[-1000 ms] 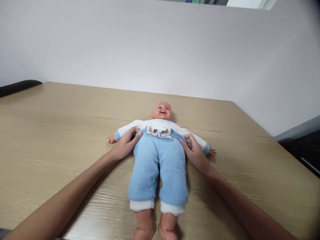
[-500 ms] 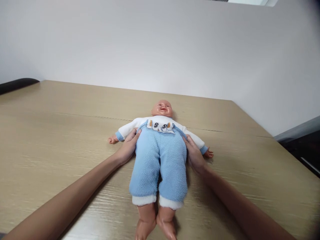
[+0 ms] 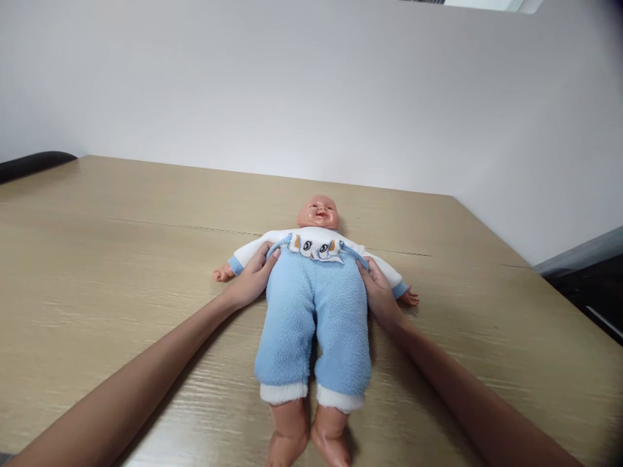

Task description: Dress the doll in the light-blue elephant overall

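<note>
And here's the doll (image 3: pixel 314 298), flat on its back on the wood-coloured table (image 3: pixel 160 272), head towards the far edge, bare feet pointing to the near edge, roughly midway between the left and right edges! Both hands are on it, one at each side of the waist. The left hand (image 3: pixel 256 275) is clamped on the upper edge of the fuzzy blue trousers (image 3: pixel 287 331), thumb on top, just beside the doll's sleeve. Across on the other side, the right hand (image 3: pixel 382 295) has the matching edge in its grip, fingers partly hidden. Between them sits a white patch (image 3: pixel 318 250) with two stitched eyes, lying over the white top (image 3: pixel 316 233). Arms flung wide, the doll points one out to each side edge. White cuffs finish the trouser legs, bare shins below. Behind the far edge, a pale wall (image 3: pixel 292 91); by the far left corner, something black (image 3: pixel 41 163).
</note>
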Tool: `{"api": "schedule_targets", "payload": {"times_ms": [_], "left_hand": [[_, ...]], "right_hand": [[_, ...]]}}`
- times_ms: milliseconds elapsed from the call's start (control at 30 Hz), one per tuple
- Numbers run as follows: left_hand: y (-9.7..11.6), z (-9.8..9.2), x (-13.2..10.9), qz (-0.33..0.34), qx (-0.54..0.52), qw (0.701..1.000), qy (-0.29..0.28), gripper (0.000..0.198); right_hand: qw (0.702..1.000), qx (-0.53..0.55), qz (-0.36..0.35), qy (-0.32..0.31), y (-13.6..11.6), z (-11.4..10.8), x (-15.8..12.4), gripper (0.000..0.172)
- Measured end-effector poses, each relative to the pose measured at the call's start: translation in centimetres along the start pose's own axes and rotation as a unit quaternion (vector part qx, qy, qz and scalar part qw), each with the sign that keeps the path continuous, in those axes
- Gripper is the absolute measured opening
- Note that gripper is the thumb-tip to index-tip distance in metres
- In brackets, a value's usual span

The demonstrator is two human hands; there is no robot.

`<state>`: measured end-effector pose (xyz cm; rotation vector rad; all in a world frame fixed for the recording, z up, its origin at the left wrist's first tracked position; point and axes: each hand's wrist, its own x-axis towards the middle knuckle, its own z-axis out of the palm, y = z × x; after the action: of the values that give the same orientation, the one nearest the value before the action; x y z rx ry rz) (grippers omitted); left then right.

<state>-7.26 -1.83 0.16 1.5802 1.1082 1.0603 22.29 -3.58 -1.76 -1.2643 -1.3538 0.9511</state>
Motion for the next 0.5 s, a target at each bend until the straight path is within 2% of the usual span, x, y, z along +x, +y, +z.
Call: {"api": "schedule_targets", "payload": {"times_ms": [267,400,500], "left_hand": [[0.4,-0.3,0.2,-0.004,-0.054,0.998,-0.014,0.040],[0.7,-0.5,0.1,0.025,-0.063,0.998,0.010,0.039],[0.6,-0.1,0.1,0.050,-0.055,0.997,0.038,0.039]], "right_hand": [[0.999,-0.031,-0.031,0.014,-0.8,-0.1,-0.1,0.026],[0.998,-0.035,-0.047,0.022,-1.2,-0.3,-0.3,0.023],[0.998,-0.034,-0.058,0.014,-1.9,-0.4,0.1,0.026]]}}
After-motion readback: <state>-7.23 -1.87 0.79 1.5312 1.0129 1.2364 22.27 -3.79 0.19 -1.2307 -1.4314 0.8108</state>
